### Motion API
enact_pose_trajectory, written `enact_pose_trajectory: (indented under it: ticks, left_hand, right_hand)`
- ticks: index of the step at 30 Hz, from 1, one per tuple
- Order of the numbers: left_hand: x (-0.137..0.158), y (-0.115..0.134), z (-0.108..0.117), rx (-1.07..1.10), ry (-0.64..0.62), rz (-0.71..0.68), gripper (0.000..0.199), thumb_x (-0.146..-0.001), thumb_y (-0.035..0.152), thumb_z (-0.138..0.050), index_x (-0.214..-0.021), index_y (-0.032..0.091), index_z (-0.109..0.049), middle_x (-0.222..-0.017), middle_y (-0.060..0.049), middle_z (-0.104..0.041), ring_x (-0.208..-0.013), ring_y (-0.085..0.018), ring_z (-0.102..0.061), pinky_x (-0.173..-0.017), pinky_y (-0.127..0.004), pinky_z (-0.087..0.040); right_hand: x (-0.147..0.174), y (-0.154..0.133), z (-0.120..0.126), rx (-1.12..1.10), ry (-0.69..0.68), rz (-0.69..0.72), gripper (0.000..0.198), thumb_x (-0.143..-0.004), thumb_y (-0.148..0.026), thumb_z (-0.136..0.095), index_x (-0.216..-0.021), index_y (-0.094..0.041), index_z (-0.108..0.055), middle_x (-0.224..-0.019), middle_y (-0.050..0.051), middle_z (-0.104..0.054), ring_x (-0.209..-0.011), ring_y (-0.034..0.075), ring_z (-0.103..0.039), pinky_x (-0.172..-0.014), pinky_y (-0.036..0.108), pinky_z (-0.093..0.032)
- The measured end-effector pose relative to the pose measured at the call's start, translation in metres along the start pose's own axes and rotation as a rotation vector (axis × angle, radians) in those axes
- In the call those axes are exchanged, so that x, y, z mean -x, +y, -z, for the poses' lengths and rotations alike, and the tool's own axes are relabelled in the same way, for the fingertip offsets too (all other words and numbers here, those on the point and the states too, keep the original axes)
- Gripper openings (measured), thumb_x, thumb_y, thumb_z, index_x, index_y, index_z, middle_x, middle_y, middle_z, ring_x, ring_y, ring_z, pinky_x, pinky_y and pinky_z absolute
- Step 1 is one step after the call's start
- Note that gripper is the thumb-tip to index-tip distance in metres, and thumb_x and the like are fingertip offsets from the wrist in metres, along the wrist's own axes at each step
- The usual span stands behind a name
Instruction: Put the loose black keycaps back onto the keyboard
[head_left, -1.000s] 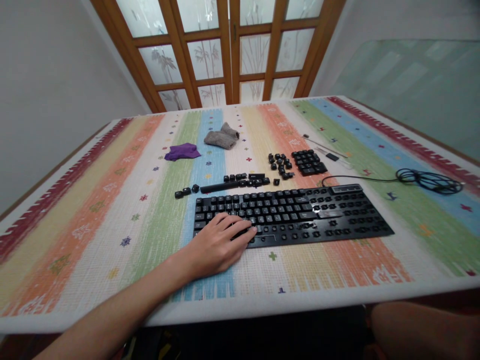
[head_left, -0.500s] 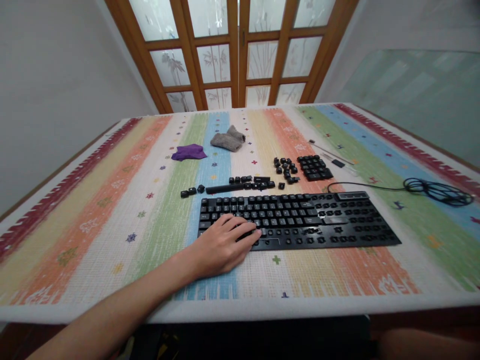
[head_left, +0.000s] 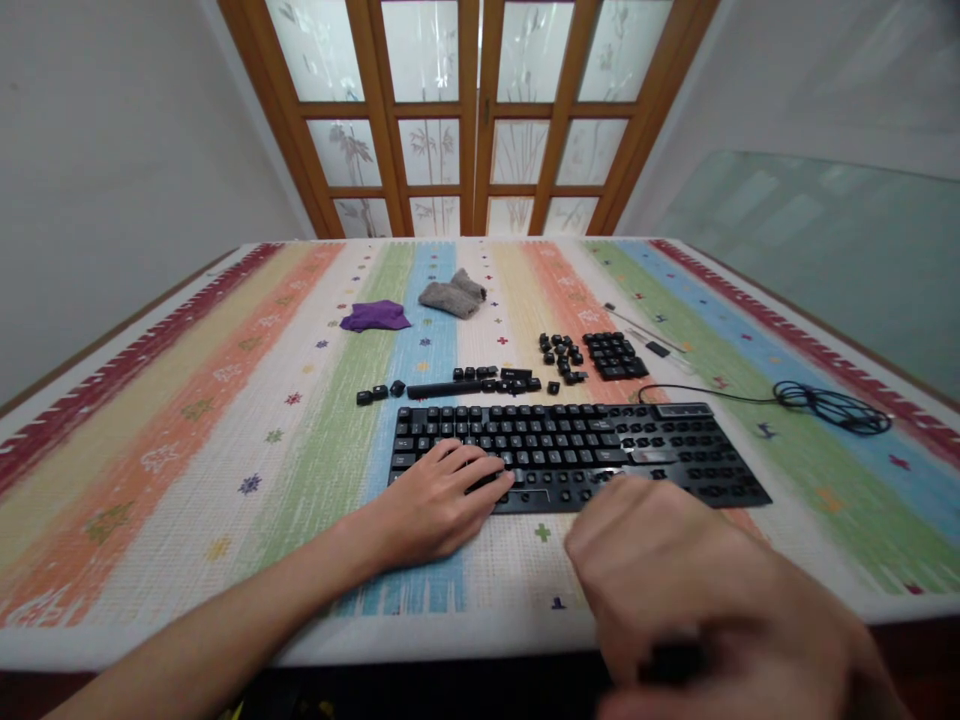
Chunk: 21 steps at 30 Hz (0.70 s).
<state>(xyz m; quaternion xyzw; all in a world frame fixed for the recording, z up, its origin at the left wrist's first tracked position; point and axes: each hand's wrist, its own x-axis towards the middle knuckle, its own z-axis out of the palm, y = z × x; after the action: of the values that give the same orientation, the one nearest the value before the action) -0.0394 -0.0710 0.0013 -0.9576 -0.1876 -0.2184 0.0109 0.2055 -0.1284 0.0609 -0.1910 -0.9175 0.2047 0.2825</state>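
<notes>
A black keyboard (head_left: 577, 456) lies on the table, with keycaps on its upper left part and bare switches on the right side and along the lower rows. My left hand (head_left: 450, 495) rests on its lower left, fingers stretched over the keys and holding nothing visible. Close to the camera, my right hand (head_left: 712, 590) is curled and blurred in front of the keyboard's lower right. Something dark shows between its fingers, too blurred to name. Behind the keyboard lie a long black spacebar (head_left: 444, 389), loose keycaps (head_left: 561, 352) and a block of number keycaps (head_left: 615, 356).
A purple cloth (head_left: 376, 316) and a grey cloth (head_left: 454, 295) lie farther back. The coiled cable (head_left: 832, 407) is at the right. A thin wire tool (head_left: 637, 325) and a small dark piece (head_left: 658, 349) lie beyond the keycaps, on a striped tablecloth (head_left: 292, 480).
My right hand has come up from the lower right edge into the foreground. My left hand stays on the keyboard. The view has shifted slightly.
</notes>
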Motion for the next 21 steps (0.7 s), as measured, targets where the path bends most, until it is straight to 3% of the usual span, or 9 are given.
enact_pose_trajectory:
  ticks: [2,5,10,15,21]
  left_hand:
    - [0.000,0.000,0.000,0.007,0.000,-0.005,0.028,-0.098,0.017,-0.046,-0.122,0.012,-0.059,-0.119,-0.012,-0.065,-0.107,-0.026,-0.056,-0.093,-0.042,-0.046]
    - [0.001,0.000,-0.002,-0.018,0.003,-0.018,0.023,-0.098,0.019,-0.045,-0.110,0.013,-0.063,-0.112,-0.013,-0.066,-0.103,-0.027,-0.056,-0.089,-0.042,-0.047]
    - [0.002,0.000,-0.004,-0.041,-0.010,0.004,0.029,-0.097,0.019,-0.049,-0.124,0.012,-0.059,-0.116,-0.013,-0.065,-0.108,-0.027,-0.056,-0.093,-0.043,-0.046]
    - [0.002,0.000,-0.004,-0.013,0.005,0.014,0.028,-0.098,0.017,-0.049,-0.122,0.013,-0.060,-0.120,-0.011,-0.065,-0.105,-0.025,-0.057,-0.092,-0.041,-0.045]
    - [0.004,-0.001,-0.003,-0.007,0.133,0.053,0.025,-0.096,0.015,-0.050,-0.118,0.014,-0.062,-0.113,-0.010,-0.068,-0.102,-0.023,-0.060,-0.095,-0.043,-0.042]
  right_hand:
    - [-0.029,0.002,0.009,-0.101,-0.018,-0.122,0.040,-0.095,-0.028,-0.058,-0.059,-0.020,-0.044,-0.051,-0.006,-0.045,-0.049,0.007,-0.044,-0.053,0.023,-0.035]
    - [-0.058,0.022,0.006,0.008,0.024,-0.199,0.037,-0.088,-0.014,-0.055,-0.056,-0.019,-0.037,-0.051,-0.007,-0.037,-0.048,0.007,-0.032,-0.052,0.024,-0.027]
    - [-0.080,0.082,-0.006,0.260,0.064,-0.306,0.024,-0.083,-0.018,-0.062,-0.062,-0.018,-0.051,-0.061,-0.002,-0.054,-0.060,0.012,-0.046,-0.062,0.026,-0.032]
    - [-0.109,0.122,-0.007,0.384,0.063,-0.377,0.004,-0.083,-0.017,-0.068,-0.079,-0.016,-0.067,-0.084,0.006,-0.070,-0.086,0.020,-0.057,-0.082,0.031,-0.040]
    - [-0.135,0.153,-0.016,0.417,0.022,-0.447,0.010,-0.083,-0.017,-0.066,-0.078,-0.015,-0.074,-0.084,0.008,-0.074,-0.091,0.024,-0.057,-0.087,0.034,-0.041]
